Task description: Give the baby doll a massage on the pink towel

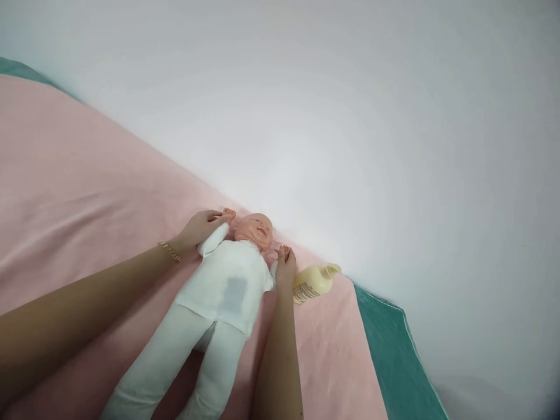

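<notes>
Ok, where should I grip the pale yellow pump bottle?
Probably the broad bottle body, from the near side over the pink cloth: the narrow pump head points away from the doll, and the right hand crowds the doll-facing side.

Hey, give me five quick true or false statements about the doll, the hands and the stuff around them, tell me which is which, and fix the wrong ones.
1. The doll lies face up on the pink cloth. True.
2. The bracelet is on the person's right wrist. False: it is on the left wrist.
3. The left hand holds one of the doll's hands. True.
4. The right hand grips the yellow bottle. False: it is at the doll's other hand, and the bottle is beside it.
5. The doll's white shirt has a grey patch on it. True.
</notes>
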Motion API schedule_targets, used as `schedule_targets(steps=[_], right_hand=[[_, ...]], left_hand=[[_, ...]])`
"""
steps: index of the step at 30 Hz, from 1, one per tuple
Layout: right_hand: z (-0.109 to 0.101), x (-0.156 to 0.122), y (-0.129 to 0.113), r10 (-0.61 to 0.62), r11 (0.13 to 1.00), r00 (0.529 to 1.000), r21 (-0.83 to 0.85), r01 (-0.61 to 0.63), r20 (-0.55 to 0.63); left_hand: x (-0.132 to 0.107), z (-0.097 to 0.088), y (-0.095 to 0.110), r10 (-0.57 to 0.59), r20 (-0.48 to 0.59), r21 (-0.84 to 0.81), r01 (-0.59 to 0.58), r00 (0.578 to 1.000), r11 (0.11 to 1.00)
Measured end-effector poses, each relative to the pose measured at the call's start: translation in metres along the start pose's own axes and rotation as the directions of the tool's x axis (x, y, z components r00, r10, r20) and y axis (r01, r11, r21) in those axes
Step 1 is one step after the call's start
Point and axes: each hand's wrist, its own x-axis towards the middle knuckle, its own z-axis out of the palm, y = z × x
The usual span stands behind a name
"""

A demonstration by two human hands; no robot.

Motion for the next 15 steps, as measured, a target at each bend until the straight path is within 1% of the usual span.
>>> schedule_targets(steps=[2,4,7,9,12,15], right_hand=[[0.000,0.006,0.006,0.066,0.998,0.997,-0.028,-0.065,0.036],[0.001,0.009,0.008,0.107,0.993,0.993,-0.048,-0.104,0.059],[0.002,0.008,0.008,0.113,0.992,0.992,-0.054,-0.110,0.059],[0.002,0.005,0.005,0.095,0.995,0.995,-0.039,-0.094,0.037],[0.003,-0.005,-0.002,0.040,0.999,0.999,0.011,-0.040,-0.023],[0.006,-0.018,-0.011,-0.030,0.996,0.994,0.077,0.038,-0.103]], left_hand=[[0.008,0.001,-0.006,-0.020,0.041,0.025,0.019,0.999,1.000],[0.015,0.001,-0.012,-0.027,0.070,0.046,0.024,0.997,0.999],[0.019,0.001,-0.019,-0.015,0.092,0.054,0.010,0.996,0.998],[0.017,0.002,-0.018,0.000,0.090,0.039,-0.004,0.996,0.999],[0.007,0.003,-0.009,0.018,0.049,0.013,-0.019,0.999,1.000],[-0.008,0.004,0.001,0.056,-0.056,-0.019,-0.057,0.997,0.998]])
